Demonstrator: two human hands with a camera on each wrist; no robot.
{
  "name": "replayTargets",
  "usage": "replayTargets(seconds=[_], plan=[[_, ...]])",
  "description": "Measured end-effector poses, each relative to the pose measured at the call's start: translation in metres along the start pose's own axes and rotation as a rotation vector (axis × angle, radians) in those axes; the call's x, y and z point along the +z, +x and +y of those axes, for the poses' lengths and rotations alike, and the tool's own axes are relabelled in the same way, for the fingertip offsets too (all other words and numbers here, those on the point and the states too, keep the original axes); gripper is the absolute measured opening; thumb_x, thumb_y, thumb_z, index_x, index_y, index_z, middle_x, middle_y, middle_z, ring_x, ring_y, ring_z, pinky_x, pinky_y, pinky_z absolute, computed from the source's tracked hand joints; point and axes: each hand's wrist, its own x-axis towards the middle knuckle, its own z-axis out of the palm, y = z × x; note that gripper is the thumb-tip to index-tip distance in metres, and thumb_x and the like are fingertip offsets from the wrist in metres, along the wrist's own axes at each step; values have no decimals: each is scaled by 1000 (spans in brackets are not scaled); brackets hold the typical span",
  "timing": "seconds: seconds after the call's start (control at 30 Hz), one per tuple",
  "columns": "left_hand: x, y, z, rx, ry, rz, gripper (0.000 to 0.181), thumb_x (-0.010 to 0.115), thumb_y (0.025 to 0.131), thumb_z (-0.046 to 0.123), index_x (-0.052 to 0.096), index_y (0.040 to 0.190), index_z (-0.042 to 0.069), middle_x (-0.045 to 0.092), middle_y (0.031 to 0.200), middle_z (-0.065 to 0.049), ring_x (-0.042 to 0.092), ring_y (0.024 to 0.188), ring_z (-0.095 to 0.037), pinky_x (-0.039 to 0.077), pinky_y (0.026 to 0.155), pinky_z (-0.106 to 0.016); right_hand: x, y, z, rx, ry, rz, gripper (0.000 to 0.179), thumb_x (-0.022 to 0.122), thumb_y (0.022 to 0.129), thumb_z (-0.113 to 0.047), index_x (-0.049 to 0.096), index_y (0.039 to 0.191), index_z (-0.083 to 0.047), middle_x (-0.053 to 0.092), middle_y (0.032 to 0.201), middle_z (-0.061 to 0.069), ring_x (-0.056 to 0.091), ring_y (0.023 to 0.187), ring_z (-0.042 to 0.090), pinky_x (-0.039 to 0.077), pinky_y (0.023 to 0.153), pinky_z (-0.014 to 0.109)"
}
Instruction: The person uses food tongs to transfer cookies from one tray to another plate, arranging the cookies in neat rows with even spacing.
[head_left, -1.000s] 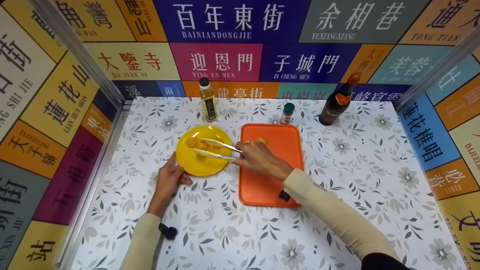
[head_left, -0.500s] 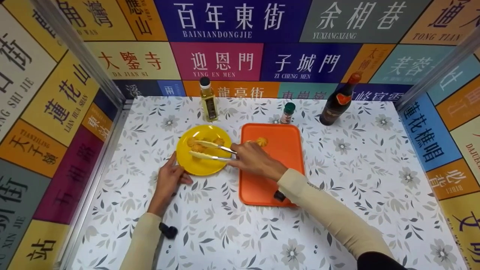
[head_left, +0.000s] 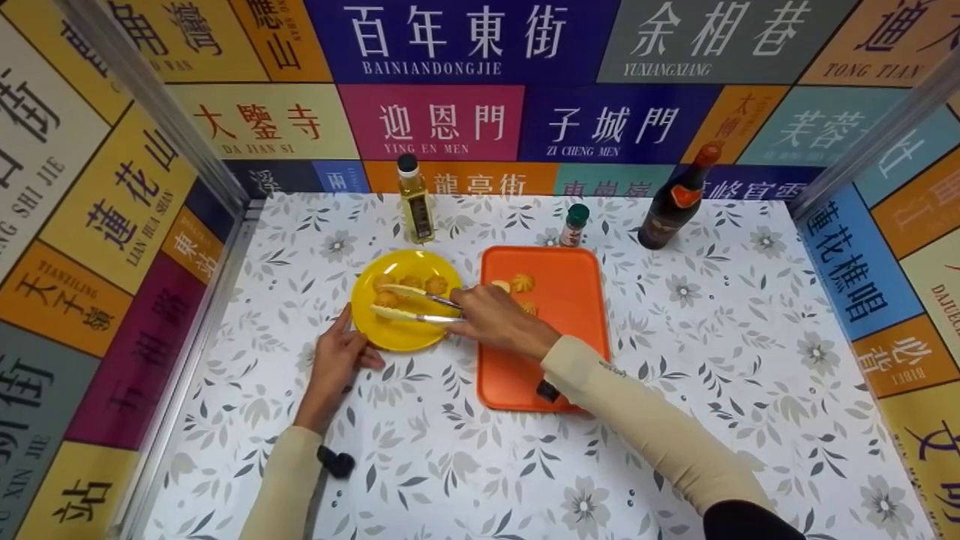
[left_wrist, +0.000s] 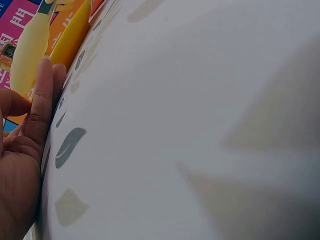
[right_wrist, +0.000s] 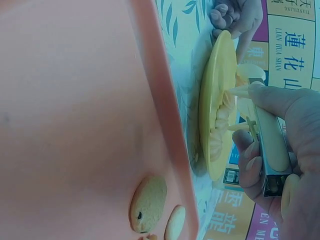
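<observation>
My right hand [head_left: 499, 319] grips silver tongs [head_left: 442, 319] with cream tips, seen closer in the right wrist view. The tips stand apart over a yellow plate [head_left: 405, 337], on either side of a golden piped cookie [head_left: 385, 298]. Several cookies lie on the plate; whether the tips touch one I cannot tell. At the plate's near left rim, my left hand [head_left: 341, 356] holds the edge between thumb and fingers. In the left wrist view the index finger [left_wrist: 41, 102] points along the plate's outside. An orange tray [head_left: 540, 375] lies partly under my right forearm.
On the tray are a few cookies [head_left: 523, 282], partly hidden by my right hand. Behind stand an oil bottle [head_left: 417, 210], a green-capped shaker [head_left: 574, 225] and a dark red-capped bottle [head_left: 671, 206]. Sign-covered walls [head_left: 431, 124] enclose the flower-patterned table [head_left: 450, 465].
My right hand and the tongs have shifted slightly left, the tips now wider apart around the cookie, which sits lower on the plate. More tray cookies show. My left hand stays put.
</observation>
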Motion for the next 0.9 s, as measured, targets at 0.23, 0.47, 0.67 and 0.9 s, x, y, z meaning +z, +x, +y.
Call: replayTargets(seconds=[0.23, 0.47, 0.67, 0.9], plan=[[0, 0, 0, -2, -5, 13, 72, 54, 111, 3, 23, 176, 10, 73, 83, -27, 77, 66, -29, 70, 69, -40, 3, 5, -1, 4, 17, -18, 42, 79, 104, -38, 76, 119, 2, 60, 75, 4, 62, 64, 19, 46, 55, 26], [-1, -1, 1, -12, -8, 10, 71, 53, 112, 2, 25, 176, 11, 73, 85, -29, 78, 66, -28, 70, 69, -39, 7, 9, 0, 9, -5, -46, 45, 76, 106, -39, 75, 127, 1, 59, 77, 3, 61, 65, 18, 45, 55, 25], [0, 0, 1, -12, -3, 8, 72, 54, 112, 3, 23, 176, 10, 74, 85, -30, 77, 65, -28, 70, 68, -41, 10, 11, 0, -12, -9, -46, 45, 76, 106, -38, 74, 127, 1, 57, 77, 3, 60, 65, 18, 44, 56, 26], [0, 1, 0, -20, -6, 8, 72, 53, 111, 4, 23, 176, 11, 73, 87, -30, 77, 66, -29, 70, 68, -42, 12, 15, -2, -27, -47, -32, 45, 79, 104, -37, 73, 126, 1, 57, 77, 2, 60, 63, 19, 43, 54, 26]])
